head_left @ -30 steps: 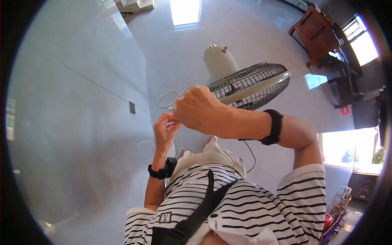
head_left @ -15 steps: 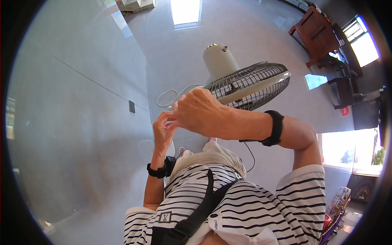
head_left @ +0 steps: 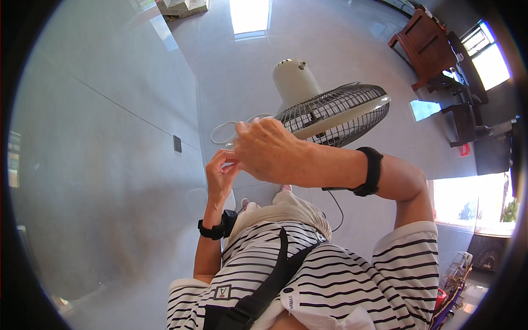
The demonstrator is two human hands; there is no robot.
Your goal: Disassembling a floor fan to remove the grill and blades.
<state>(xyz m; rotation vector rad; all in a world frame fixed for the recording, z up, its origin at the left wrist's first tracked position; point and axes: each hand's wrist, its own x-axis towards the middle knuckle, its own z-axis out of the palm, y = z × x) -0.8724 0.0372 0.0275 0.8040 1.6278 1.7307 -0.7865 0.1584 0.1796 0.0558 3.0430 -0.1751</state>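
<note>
Whatever the fingers are working on would be between the two hands, hidden from me (I can't swear there is anything). The left hand (head_left: 221,169) bends inward, fingertips seeming to meet the right hand (head_left: 267,148), which is curled, knuckles up; how tightly either is closed, I can't tell. It looks like fingertip work in mid-step, and the next move seems to call for steady, fine fingers rather than reach. A pale cord (head_left: 213,133) loops at eleven o'clock, the fan (head_left: 324,107) stands at two, and the wall (head_left: 121,181) fills nine.
</note>
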